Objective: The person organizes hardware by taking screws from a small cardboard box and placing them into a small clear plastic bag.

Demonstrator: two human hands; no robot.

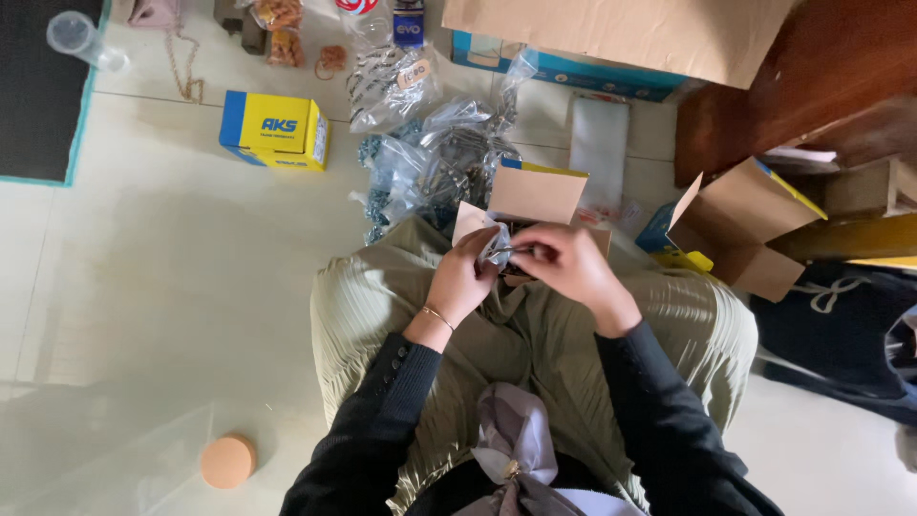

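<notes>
Person sits on a pale tiled floor [172, 287], legs in pleated olive-green fabric [535, 334], black sleeves on both arms.

Left hand [463, 277]: fingers curled shut around a small clear plastic bag [495, 247], holding it just above the lap. Thin gold bracelet [437, 316] on that wrist.

Right hand [565, 260]: thumb and forefinger pinched together on a small thin metal part [516, 250] at the mouth of the bag. Part too small to identify. Both hands nearly touching, bag between them.

Directly behind the hands: small open brown cardboard box [535, 194] with flaps up, resting at the knees. Contents hidden by the hands.

Further out on the floor:
- pile of clear plastic bags holding dark metal pieces [430, 162], just beyond the open box
- closed yellow-and-blue cardboard box [275, 130], left of the pile, apart from it
- second open brown carton with yellow-blue outside [750, 225], right of the knees
- round flat orange lid [227, 462], near left, well apart from everything
- clear plastic cup [81, 40] lying on its side at the edge of a dark mat [38, 96], far left
- large brown cardboard sheet [621, 33] over a flat blue box [573, 69], top centre

Grey-lilac cloth bow [511, 444] at the waist, bottom centre.
</notes>
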